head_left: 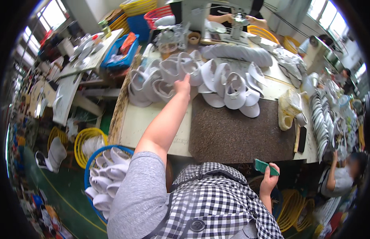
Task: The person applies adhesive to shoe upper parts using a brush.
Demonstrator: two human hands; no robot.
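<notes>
My left arm reaches forward across the table to a cluster of white shoe uppers (169, 71). My left hand (183, 85) is at the near side of the cluster, its index finger stretched out against one white upper (190, 67); the other fingers are mostly hidden. More white shoe uppers (235, 92) stand to the right, some overlapping the far edge of a brown mat (240, 131). Low at my right side, beyond the mat's near edge, my right hand (269, 179) is closed around a small green block-shaped thing (266, 167).
A yellowish shoe-shaped form (289, 107) and a wooden-handled tool (300, 139) lie right of the mat. Stacked white pieces (237, 55) line the back. A blue basket (88, 171) of white uppers stands at lower left. Another person's hands (256, 22) work at a machine opposite.
</notes>
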